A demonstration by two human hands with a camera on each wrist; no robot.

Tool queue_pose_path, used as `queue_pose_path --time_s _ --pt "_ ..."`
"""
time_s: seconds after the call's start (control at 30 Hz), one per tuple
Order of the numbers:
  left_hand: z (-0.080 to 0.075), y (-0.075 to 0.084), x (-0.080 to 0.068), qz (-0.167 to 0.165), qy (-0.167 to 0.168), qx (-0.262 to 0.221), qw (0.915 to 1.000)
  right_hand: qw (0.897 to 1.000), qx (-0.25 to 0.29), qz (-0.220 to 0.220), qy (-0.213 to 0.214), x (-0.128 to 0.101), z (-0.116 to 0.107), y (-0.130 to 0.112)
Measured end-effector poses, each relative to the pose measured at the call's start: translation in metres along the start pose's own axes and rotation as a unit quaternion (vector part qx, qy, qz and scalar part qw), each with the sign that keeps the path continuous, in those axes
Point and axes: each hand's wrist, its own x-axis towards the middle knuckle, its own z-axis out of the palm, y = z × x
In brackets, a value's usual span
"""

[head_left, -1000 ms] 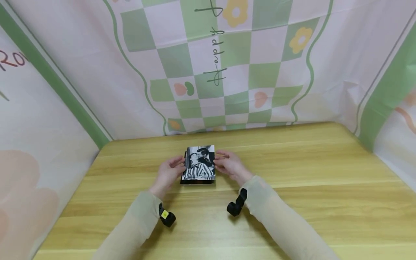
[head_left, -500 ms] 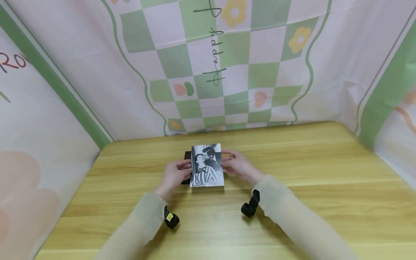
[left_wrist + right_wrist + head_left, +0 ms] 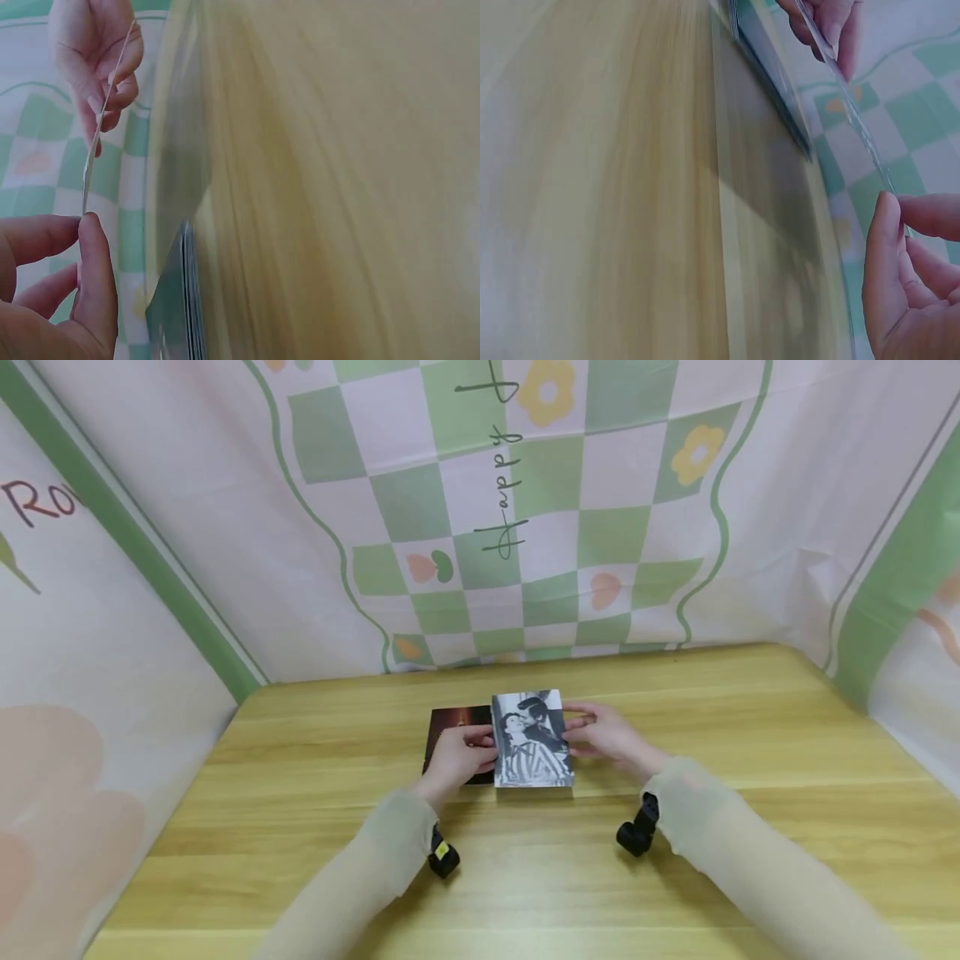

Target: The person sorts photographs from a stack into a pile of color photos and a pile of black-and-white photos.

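Note:
A thin black-and-white photo card (image 3: pixel 532 740), showing two people, is held up over the table between both hands. My left hand (image 3: pixel 459 755) pinches its left edge between thumb and fingers. At the opposite edge, my right hand (image 3: pixel 606 735) pinches it the same way. Both wrist views show the photo card (image 3: pixel 110 90) edge-on and raised off the table. Below and left of it lies a stack of dark-topped cards (image 3: pixel 442 723), partly hidden by my left hand. Several layers of the stack (image 3: pixel 769 82) show from the side in the right wrist view.
The wooden table (image 3: pixel 300 827) spreads around the cards. A patterned cloth (image 3: pixel 547 543) hangs behind its back edge, with more cloth (image 3: pixel 97 710) at the left side. A small black camera (image 3: pixel 442 857) is strapped to the left wrist, another camera (image 3: pixel 636 837) to the right.
Both hands have carried the photo card rightward off the stack. The dark picture on the stack's top, almost wholly covered before, now shows beside my left hand.

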Motion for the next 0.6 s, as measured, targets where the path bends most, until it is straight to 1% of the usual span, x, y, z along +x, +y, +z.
queue_pose_path --time_s 0.13,0.33,0.47,0.6 --pt "0.018 0.0 0.007 0.002 -0.013 0.002 0.9999 1.0 -0.01 0.005 -0.008 -0.002 -0.019 0.006" --pt "0.047 -0.002 0.021 0.002 -0.015 0.003 0.9999 1.0 -0.02 0.013 -0.012 -0.005 -0.045 0.017" --pt "0.06 0.0 0.026 -0.004 -0.017 0.011 0.9998 0.999 -0.03 0.026 0.0 -0.006 -0.054 0.021" --pt "0.07 0.001 0.028 -0.004 -0.021 0.036 0.9991 0.998 -0.05 0.03 0.011 -0.007 -0.059 0.024"
